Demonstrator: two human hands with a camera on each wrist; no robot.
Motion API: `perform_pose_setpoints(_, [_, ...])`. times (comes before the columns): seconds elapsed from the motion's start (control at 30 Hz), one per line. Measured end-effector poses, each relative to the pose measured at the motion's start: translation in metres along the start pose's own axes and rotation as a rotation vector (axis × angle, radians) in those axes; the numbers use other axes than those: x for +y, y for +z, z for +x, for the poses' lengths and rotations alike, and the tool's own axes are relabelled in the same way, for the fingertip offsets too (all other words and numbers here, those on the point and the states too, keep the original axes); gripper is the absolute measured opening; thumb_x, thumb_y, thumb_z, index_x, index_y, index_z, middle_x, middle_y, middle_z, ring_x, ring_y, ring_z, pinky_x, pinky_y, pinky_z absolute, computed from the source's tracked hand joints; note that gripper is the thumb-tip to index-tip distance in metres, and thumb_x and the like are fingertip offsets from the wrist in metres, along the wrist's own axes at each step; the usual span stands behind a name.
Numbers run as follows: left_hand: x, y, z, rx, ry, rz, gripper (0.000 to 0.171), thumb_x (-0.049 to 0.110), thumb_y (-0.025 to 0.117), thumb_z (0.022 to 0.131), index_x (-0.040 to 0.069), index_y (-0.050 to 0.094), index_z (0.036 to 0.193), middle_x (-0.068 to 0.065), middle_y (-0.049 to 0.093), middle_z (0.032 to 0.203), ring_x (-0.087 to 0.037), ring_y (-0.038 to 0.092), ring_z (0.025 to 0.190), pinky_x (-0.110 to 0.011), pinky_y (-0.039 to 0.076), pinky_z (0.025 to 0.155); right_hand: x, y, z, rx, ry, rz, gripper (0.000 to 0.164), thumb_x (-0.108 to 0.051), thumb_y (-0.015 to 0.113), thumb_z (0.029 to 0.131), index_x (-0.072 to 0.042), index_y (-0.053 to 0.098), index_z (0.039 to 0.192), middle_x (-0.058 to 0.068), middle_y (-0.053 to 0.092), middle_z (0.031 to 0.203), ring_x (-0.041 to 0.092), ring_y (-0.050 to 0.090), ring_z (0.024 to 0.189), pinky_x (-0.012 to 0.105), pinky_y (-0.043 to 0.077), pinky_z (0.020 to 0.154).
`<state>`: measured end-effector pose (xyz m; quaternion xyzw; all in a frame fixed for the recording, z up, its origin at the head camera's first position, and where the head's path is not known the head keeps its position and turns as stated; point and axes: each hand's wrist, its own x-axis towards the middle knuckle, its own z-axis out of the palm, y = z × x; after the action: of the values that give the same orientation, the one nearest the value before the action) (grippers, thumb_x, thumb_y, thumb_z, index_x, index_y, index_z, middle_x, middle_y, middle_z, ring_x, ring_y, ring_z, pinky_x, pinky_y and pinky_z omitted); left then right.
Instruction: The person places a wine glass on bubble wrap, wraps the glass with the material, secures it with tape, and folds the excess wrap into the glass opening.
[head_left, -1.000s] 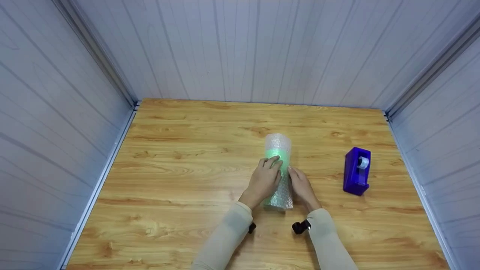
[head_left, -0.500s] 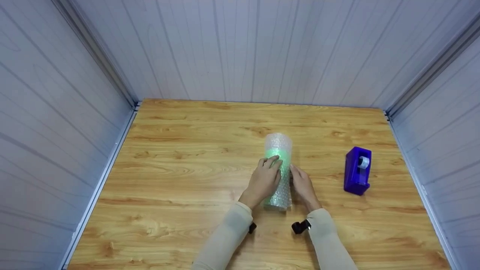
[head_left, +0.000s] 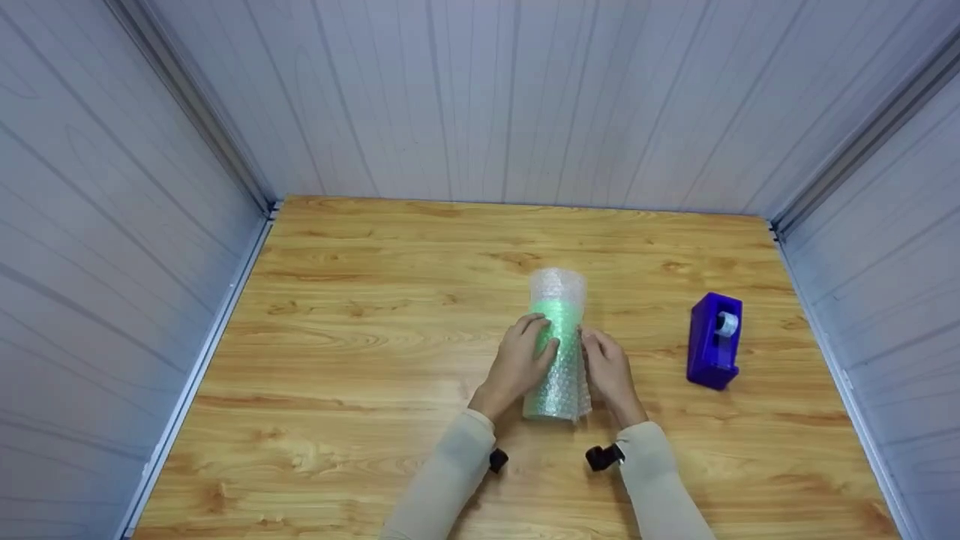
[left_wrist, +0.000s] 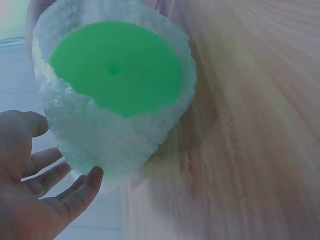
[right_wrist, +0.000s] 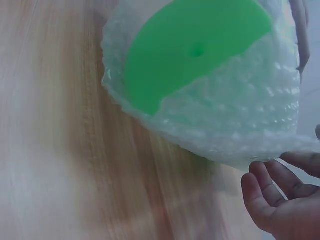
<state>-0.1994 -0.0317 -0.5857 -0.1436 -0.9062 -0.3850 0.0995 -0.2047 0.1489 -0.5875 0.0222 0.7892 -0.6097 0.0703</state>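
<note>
A green cylinder wrapped in bubble wrap lies lengthwise on the wooden table, its flat round end with a small centre hole showing in both wrist views. My left hand rests on the roll's left side, fingers loosely bent and fingertips against the wrap. On the other side, my right hand pinches the loose edge of the bubble wrap between thumb and fingers. That edge stands out from the roll as a flap.
A blue tape dispenser with a roll of clear tape stands to the right of my right hand. Pale panelled walls enclose the table at the back and both sides. Each sleeve carries a black wrist camera.
My left hand has shifted slightly left and nearer, its thumb now spread from the fingers. The roll's loose edge has come out to the right with my right hand at it. The dispenser stays put.
</note>
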Motion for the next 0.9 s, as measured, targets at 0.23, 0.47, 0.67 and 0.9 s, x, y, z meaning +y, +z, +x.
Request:
perform_pose_setpoints(0.23, [-0.007,-0.001,-0.004,-0.006,-0.113,-0.154,0.039,0.032,0.064,0.100,0.004,0.059,0.126,-0.010,0.056,0.129,-0.023,0.057,0.118,-0.035,0.049,0.097,-0.007,0.000,-0.008,-0.001,-0.090,-0.022,0.044,-0.031,0.043,0.109,-0.003,0.056,0.141,0.018,0.057,0.135,0.032,0.054,0.122,0.050,0.043,0.103])
perform_pose_setpoints(0.47, [-0.013,0.003,-0.012,-0.060,-0.257,-0.331,0.035,0.032,0.065,0.099,0.007,0.058,0.123,-0.009,0.056,0.126,-0.025,0.061,0.110,-0.033,0.053,0.089,-0.007,0.003,-0.020,0.033,-0.217,-0.105,0.039,-0.024,0.045,0.109,-0.001,0.058,0.137,0.014,0.061,0.132,0.028,0.054,0.125,0.046,0.041,0.106])
perform_pose_setpoints(0.67, [-0.017,0.006,-0.018,-0.046,-0.236,-0.370,0.036,0.026,0.066,0.099,0.010,0.055,0.130,-0.010,0.056,0.127,-0.024,0.063,0.108,-0.034,0.054,0.088,-0.006,0.005,-0.026,0.032,-0.296,-0.144,0.033,-0.019,0.050,0.107,-0.002,0.063,0.133,0.012,0.063,0.127,0.028,0.056,0.122,0.050,0.044,0.103])
perform_pose_setpoints(0.9, [-0.014,0.005,-0.024,-0.128,-0.102,-0.146,0.049,0.026,0.054,0.105,0.028,0.041,0.152,-0.015,0.049,0.132,-0.021,0.061,0.093,-0.035,0.054,0.080,-0.006,0.006,-0.028,0.015,-0.370,-0.153,0.027,-0.012,0.054,0.104,-0.002,0.067,0.127,0.011,0.064,0.122,0.029,0.056,0.122,0.051,0.042,0.105])
